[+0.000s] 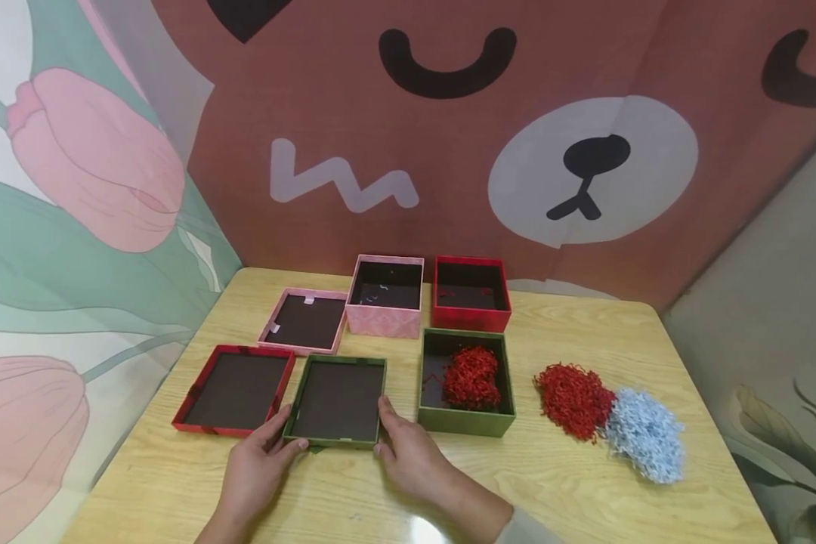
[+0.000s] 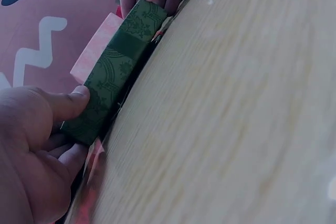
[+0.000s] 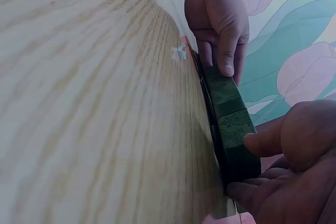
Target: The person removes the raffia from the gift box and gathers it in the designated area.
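Observation:
My left hand [image 1: 257, 465] grips the near left corner of a green box lid [image 1: 342, 397], which lies with its dark inside facing up. At the near right corner my right hand [image 1: 411, 459] holds the same lid. In the left wrist view the thumb presses the patterned green side [image 2: 113, 72], with fingers curled beneath its edge. The right wrist view shows the other thumb on that side [image 3: 236, 129] and fingers under it. Right of the lid stands a green box [image 1: 465, 421] with red shredded paper [image 1: 472, 378] inside.
A red lid [image 1: 238, 391] lies close to my left hand, a pink lid [image 1: 307, 321] behind it. Pink box [image 1: 384, 321] and red box [image 1: 472, 319] stand at the back, with scraps inside. Red shreds [image 1: 573, 400] and light-blue shreds [image 1: 644, 437] lie on the right of the table [image 1: 585, 506].

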Tool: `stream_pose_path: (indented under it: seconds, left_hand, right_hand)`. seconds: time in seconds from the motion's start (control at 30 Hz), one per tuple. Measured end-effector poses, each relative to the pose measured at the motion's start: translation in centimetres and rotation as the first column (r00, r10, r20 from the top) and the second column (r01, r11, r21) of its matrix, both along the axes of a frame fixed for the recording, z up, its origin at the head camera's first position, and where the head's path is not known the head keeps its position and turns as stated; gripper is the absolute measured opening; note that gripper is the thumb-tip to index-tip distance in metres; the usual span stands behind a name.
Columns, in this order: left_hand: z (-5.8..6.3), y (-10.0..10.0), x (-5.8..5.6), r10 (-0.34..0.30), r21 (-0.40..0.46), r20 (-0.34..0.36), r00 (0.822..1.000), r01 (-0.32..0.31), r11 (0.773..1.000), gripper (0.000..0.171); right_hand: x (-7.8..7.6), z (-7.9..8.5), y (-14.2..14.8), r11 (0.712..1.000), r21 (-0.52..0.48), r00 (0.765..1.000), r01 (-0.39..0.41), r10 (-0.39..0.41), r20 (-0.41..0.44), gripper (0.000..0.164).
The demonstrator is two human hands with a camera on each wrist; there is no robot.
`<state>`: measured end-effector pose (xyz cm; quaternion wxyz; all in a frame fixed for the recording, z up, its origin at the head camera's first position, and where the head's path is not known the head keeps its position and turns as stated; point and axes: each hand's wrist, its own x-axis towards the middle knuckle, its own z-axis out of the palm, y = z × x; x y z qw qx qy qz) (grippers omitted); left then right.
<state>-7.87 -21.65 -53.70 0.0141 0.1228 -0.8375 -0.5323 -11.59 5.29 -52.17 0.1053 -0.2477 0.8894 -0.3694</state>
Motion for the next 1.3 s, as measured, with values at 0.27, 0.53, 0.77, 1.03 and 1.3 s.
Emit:
stream_pose_path:
  seconds: [0.27, 0.53, 0.77, 1.03, 1.3]
  left_hand:
    - [0.2, 0.3, 0.3, 0.019, -0.051, -0.021, 1.000, -0.020, 0.999, 0.069]
    - [0.9, 0.4, 0.2, 0.051, 0.034, -0.066, 0.997, -0.049, 0.998, 0.071]
    - [2.0, 0.6, 0.0, 0.056, 0.067, -0.134, 0.989, -0.048, 0.997, 0.068]
    - [2.9, 1.6, -0.5, 0.045, 0.105, -0.213, 0.976, -0.023, 0.994, 0.062]
    - [3.2, 3.1, -1.8, -0.080, 0.112, -0.315, 0.946, 0.121, 0.986, 0.057]
  right_hand:
    - [0.1, 0.1, 0.2, 1.000, -0.011, 1.000, 0.009, -0.009, 0.015, 0.073]
    - [0.5, 0.9, 0.5, 0.999, -0.018, 0.997, 0.037, -0.035, 0.067, 0.084]
    - [1.0, 2.2, 1.5, 0.997, -0.067, 0.997, 0.044, -0.040, 0.062, 0.086]
    - [1.8, 3.9, 3.3, 0.988, -0.152, 0.997, 0.013, -0.001, 0.080, 0.083]
    - [1.5, 5.3, 5.6, 0.967, -0.253, 0.999, -0.032, 0.024, -0.035, 0.057]
